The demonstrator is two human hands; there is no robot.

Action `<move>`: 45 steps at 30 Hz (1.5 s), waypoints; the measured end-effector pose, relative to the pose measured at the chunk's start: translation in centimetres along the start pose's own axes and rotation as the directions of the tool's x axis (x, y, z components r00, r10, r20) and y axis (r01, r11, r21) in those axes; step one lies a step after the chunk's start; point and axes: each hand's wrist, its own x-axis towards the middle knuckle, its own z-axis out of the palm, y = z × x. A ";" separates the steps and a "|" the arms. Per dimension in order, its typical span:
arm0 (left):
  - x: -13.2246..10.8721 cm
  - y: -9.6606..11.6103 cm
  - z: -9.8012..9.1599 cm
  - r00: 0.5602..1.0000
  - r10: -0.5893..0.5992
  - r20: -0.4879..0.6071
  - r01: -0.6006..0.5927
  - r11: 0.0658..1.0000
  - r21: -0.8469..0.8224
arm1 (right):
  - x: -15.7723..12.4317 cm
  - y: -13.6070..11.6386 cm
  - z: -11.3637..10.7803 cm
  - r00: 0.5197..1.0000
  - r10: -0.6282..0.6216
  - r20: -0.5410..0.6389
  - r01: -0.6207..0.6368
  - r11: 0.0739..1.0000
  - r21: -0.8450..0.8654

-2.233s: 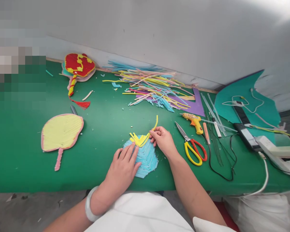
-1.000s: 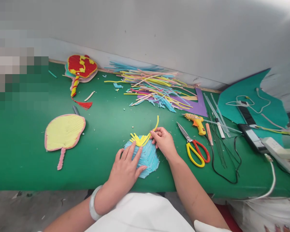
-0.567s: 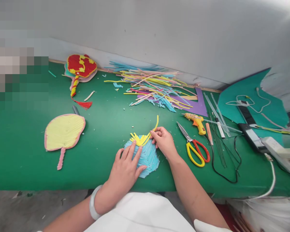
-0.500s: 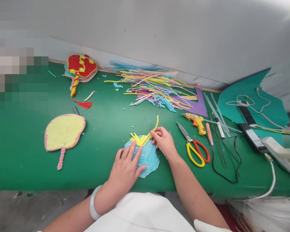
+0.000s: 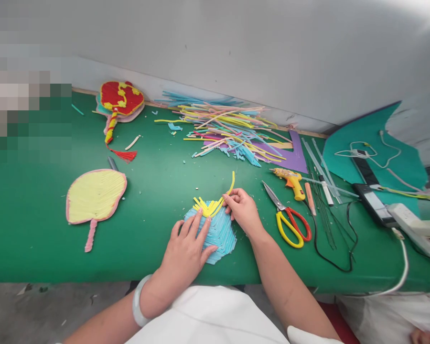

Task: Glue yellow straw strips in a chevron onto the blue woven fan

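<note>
A blue panel (image 5: pixel 220 234) made of fuzzy strips laid in V rows lies on the green table in front of me. Short yellow strips (image 5: pixel 209 207) form a V pattern on its far part. My left hand (image 5: pixel 189 241) rests with fingers stretched across the panel, fingertips touching the yellow strips. Between the thumb and fingers of my right hand (image 5: pixel 242 209) is a long yellow strip (image 5: pixel 233 179), its free end curving up past the panel's far edge. The near end of that strip lies along the right side of the V.
Scissors (image 5: pixel 286 215) and a yellow glue gun (image 5: pixel 292 181) lie to the right. A pile of coloured strips (image 5: pixel 229 126) is at the back. A yellow fan (image 5: pixel 96 196) sits left, a red fan (image 5: pixel 122 98) behind it. A power strip (image 5: pixel 415 231) and cables occupy the right end.
Both my hands and the yellow strip are practically where they were. At the lower right edge, part of another person's hand has come into view.
</note>
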 end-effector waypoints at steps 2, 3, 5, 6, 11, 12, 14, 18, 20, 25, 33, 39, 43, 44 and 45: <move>0.0 0.0 0.0 1.000 -0.006 -0.001 0.006 1.000 -0.004 | 0.0 0.0 0.0 1.000 -0.002 0.000 0.002 1.000 0.001; 0.0 0.0 0.1 1.000 -0.009 0.000 0.009 1.000 -0.005 | 0.0 0.0 0.0 1.000 -0.004 0.000 0.004 1.000 0.000; 0.0 0.0 0.1 1.000 -0.012 0.000 0.012 1.000 -0.006 | 0.0 0.0 0.0 1.000 -0.006 0.001 0.006 1.000 -0.001; 0.0 0.0 0.1 1.000 -0.012 0.000 0.012 1.000 -0.005 | 0.0 0.0 0.0 1.000 -0.007 0.001 0.007 1.000 -0.002; 0.0 0.0 0.2 1.000 -0.008 -0.004 0.008 1.000 -0.005 | 0.0 0.0 0.0 1.000 -0.009 -0.001 0.009 1.000 -0.005; 0.0 0.0 0.2 1.000 -0.008 -0.005 0.008 1.000 -0.006 | 0.0 0.0 0.0 1.000 -0.010 -0.001 0.010 1.000 -0.005; 0.0 0.0 0.2 1.000 -0.009 -0.005 0.009 1.000 -0.005 | 0.0 0.1 0.0 1.000 -0.011 0.000 0.011 1.000 -0.004; 0.0 0.0 0.1 1.000 -0.005 0.002 0.005 1.000 -0.008 | 0.0 0.0 0.0 1.000 -0.016 -0.002 0.016 1.000 -0.006; 0.0 0.0 0.0 1.000 -0.006 -0.003 0.006 1.000 -0.014 | 0.0 -0.1 0.0 1.000 -0.018 -0.003 0.018 1.000 -0.009; 0.0 0.0 0.0 1.000 -0.004 -0.005 0.004 1.000 -0.019 | 0.1 0.0 0.1 1.000 -0.019 -0.008 0.019 1.000 -0.015; 0.1 0.0 0.0 1.000 -0.011 -0.001 0.011 1.000 -0.016 | 0.1 0.1 0.1 1.000 -0.014 -0.012 0.014 1.000 -0.018; 0.0 0.0 0.1 1.000 -0.005 -0.008 0.005 1.000 -0.005 | 0.0 -0.3 0.1 1.000 -0.009 -0.013 0.009 1.000 -0.013; 0.0 0.0 0.1 1.000 -0.001 -0.007 0.001 1.000 -0.004 | 0.0 -0.2 0.1 1.000 -0.008 -0.015 0.008 1.000 -0.011; 0.0 0.0 0.1 1.000 0.000 -0.007 0.000 1.000 -0.004 | 0.0 -0.2 0.1 1.000 -0.009 -0.015 0.009 1.000 -0.011; 0.0 0.0 0.1 1.000 0.000 -0.008 0.000 1.000 -0.004 | 0.0 -0.2 0.1 1.000 -0.011 -0.015 0.011 1.000 -0.011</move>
